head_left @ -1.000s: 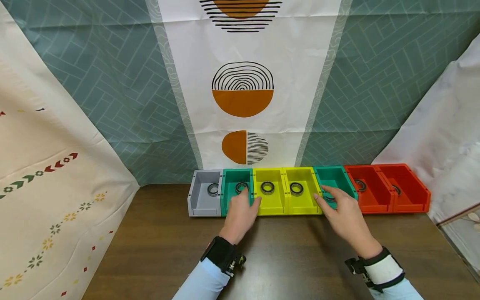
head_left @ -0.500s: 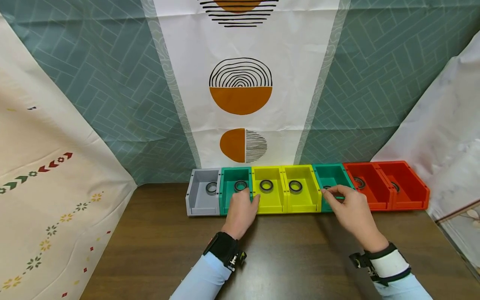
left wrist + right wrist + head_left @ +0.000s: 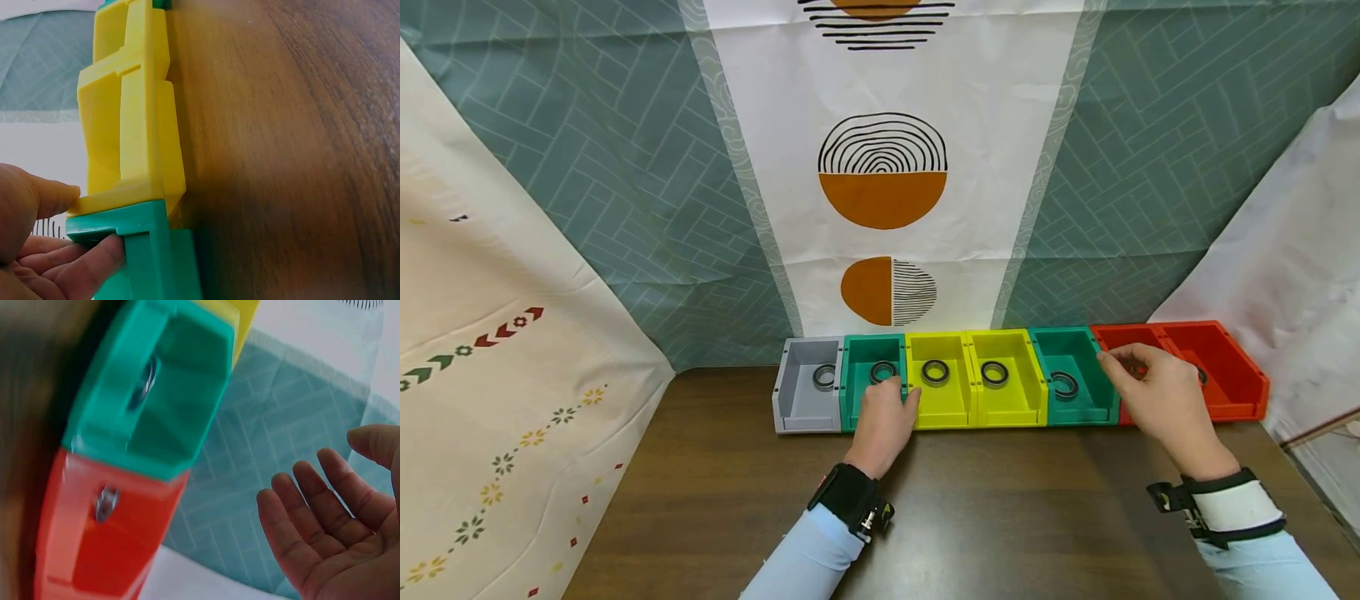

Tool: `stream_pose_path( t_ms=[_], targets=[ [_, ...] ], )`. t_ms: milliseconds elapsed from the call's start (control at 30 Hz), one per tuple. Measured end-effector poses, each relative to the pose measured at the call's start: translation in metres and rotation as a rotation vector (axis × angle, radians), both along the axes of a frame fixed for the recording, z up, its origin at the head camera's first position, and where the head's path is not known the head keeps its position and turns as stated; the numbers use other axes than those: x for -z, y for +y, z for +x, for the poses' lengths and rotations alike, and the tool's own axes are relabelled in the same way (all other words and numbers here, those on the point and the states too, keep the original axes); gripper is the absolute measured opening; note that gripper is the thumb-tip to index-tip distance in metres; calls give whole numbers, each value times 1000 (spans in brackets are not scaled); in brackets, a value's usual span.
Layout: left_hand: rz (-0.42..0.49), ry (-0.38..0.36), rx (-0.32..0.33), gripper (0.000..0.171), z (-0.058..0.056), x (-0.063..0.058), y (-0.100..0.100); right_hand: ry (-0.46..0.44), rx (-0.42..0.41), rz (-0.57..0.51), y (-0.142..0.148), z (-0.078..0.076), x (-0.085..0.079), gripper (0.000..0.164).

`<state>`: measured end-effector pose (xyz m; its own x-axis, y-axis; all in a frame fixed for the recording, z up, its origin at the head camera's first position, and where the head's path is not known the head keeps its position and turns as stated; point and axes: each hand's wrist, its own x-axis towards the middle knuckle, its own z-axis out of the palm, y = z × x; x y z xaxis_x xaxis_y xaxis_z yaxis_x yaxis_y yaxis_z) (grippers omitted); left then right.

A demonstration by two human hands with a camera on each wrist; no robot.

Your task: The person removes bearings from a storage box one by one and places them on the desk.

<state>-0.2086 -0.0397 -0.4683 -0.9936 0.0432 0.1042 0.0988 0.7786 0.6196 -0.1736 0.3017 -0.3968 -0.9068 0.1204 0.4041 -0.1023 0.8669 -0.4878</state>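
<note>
Seven-odd joined bins stand in a row, each visible ring-shaped bearing lying inside one. My left hand [image 3: 882, 423] pinches the shared wall of the left green bin [image 3: 147, 262] and its yellow neighbour [image 3: 140, 150]: thumb on the yellow side, fingertips inside the green one. A bearing [image 3: 872, 372] shows just beyond those fingers. My right hand [image 3: 1168, 408] hovers over the first red bin [image 3: 1116, 335], fingers loosely bent and holding nothing, as the right wrist view confirms. Beside it, the right green bin [image 3: 1084, 415] contains a bearing [image 3: 1075, 387]. Another bearing [image 3: 107, 504] lies in the red bin.
At the row's left end sits a grey bin [image 3: 807, 423] with a bearing. The last red bin [image 3: 1232, 408] ends the row near the table's right edge. A patterned cloth [image 3: 715, 275] hangs right behind the bins, and brown wooden table [image 3: 985, 517] lies in front.
My right hand has lifted out of the right green bin and moved right over the first red bin, uncovering the green bin's bearing. The left hand has stayed in place.
</note>
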Motion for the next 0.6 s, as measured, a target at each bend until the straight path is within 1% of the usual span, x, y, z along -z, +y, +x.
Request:
stream_pose_path(
  t_ms=[167,267,400,600],
  targets=[
    [12,11,-1,35,1,-1,1,9,37,34,26,-6,-9,35],
    [11,-6,-8,36,1,-2,2,12,59,52,45,-9,-10,37],
    [-3,-21,-19,38,0,-2,3,-29,91,69,71,-15,-4,42],
    [-32,-3,-36,42,1,0,3,-118,116,64,101,-22,10,51]
  ],
)
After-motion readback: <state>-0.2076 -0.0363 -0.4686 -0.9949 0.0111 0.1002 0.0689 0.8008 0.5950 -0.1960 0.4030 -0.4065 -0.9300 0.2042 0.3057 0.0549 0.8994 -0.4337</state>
